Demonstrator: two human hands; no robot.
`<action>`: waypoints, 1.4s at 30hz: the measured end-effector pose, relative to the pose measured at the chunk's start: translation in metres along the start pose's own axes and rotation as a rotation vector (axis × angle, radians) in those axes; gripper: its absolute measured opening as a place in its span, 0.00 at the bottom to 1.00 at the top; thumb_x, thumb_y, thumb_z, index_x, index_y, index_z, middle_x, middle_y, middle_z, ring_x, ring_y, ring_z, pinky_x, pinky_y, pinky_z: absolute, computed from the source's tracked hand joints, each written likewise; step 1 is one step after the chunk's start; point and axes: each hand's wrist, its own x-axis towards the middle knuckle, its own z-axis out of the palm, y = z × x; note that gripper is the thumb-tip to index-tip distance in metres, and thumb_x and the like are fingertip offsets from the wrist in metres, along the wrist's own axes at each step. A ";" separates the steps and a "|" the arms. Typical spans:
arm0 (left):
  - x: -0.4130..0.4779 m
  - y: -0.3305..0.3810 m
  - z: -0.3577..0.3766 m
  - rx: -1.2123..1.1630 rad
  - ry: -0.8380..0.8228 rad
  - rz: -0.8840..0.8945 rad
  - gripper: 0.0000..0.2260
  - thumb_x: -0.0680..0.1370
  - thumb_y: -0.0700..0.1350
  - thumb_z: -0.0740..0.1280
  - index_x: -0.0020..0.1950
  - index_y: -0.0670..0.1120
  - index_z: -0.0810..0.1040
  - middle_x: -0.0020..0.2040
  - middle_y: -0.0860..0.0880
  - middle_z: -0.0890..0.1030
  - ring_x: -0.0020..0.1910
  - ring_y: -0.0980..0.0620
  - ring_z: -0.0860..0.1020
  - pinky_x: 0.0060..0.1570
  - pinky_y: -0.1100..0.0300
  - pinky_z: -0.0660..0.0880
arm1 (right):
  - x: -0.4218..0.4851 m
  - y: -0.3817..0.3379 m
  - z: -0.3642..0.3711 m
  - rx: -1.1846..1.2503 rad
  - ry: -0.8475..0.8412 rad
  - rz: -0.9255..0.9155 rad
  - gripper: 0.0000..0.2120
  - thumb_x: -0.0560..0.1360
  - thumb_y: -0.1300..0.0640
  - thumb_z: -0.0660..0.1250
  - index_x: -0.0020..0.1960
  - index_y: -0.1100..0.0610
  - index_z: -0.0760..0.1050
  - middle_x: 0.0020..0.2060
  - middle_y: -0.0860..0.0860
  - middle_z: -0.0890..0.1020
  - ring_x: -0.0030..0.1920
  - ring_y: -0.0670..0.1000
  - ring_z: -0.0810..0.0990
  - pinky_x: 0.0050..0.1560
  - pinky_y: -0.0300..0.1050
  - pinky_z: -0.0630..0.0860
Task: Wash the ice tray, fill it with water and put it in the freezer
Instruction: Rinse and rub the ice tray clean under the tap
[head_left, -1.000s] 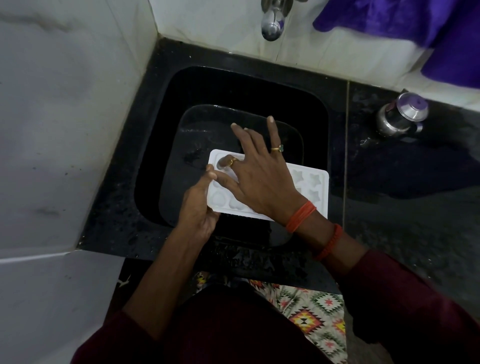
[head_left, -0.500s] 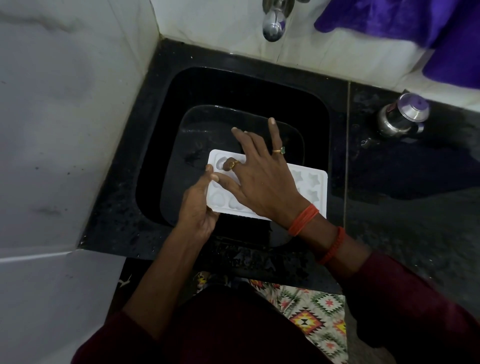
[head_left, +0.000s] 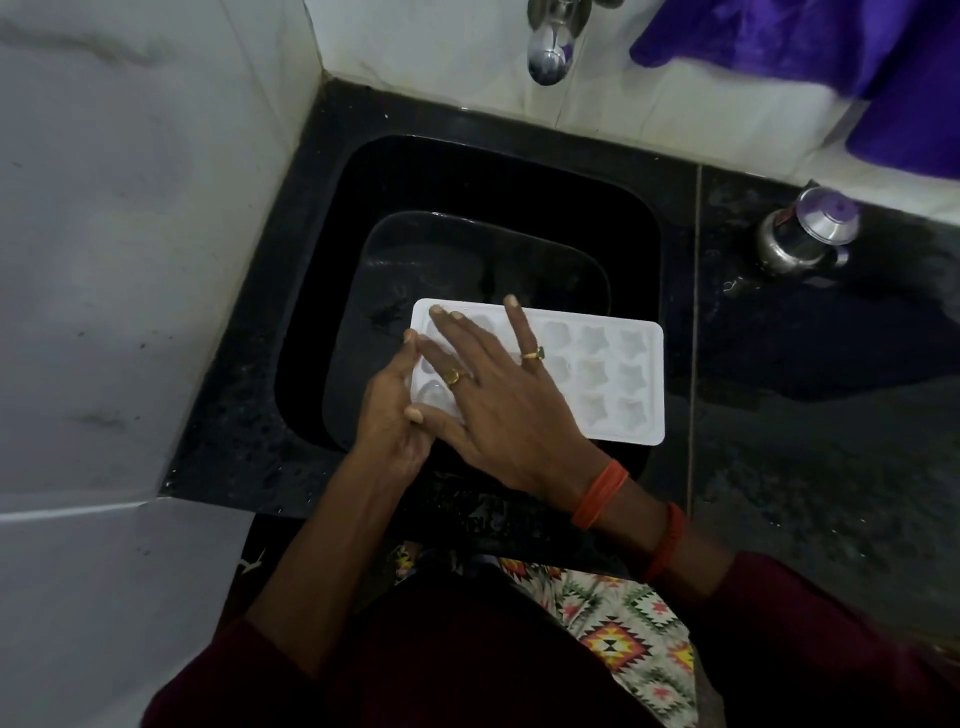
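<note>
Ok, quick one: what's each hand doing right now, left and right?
Left hand: grips the ice tray by its left end.
Right hand: open, fingers laid straight across the tray's cells, holding nothing.

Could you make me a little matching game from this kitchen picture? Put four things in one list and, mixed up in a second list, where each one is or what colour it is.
Things:
1. ice tray
2. tap
3. steel pot
4. cloth

Descriptions:
A. purple, in the upper right corner
B. white, over the black sink
C. standing on the dark counter, right of the sink
D. silver, on the wall behind the sink

Pairs: 1-B, 2-D, 3-C, 4-A
</note>
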 end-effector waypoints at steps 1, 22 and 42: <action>-0.001 0.001 0.001 -0.004 -0.001 -0.020 0.18 0.83 0.55 0.61 0.59 0.43 0.82 0.56 0.42 0.85 0.50 0.45 0.86 0.47 0.49 0.84 | -0.003 -0.003 0.003 0.001 -0.007 -0.003 0.35 0.82 0.34 0.50 0.79 0.57 0.63 0.78 0.56 0.65 0.79 0.53 0.62 0.80 0.62 0.44; -0.007 0.012 -0.006 -0.021 0.072 0.129 0.15 0.85 0.52 0.59 0.53 0.44 0.81 0.46 0.44 0.87 0.43 0.46 0.87 0.34 0.52 0.82 | -0.012 0.031 0.023 0.018 -0.151 0.263 0.41 0.80 0.30 0.37 0.82 0.58 0.47 0.82 0.55 0.47 0.82 0.54 0.45 0.80 0.60 0.45; 0.007 0.024 -0.022 -0.022 0.148 0.148 0.17 0.83 0.54 0.62 0.63 0.42 0.80 0.55 0.44 0.86 0.52 0.44 0.86 0.39 0.49 0.83 | -0.024 0.075 0.030 -0.005 -0.180 0.341 0.34 0.81 0.31 0.37 0.82 0.45 0.47 0.82 0.53 0.48 0.82 0.57 0.47 0.79 0.64 0.41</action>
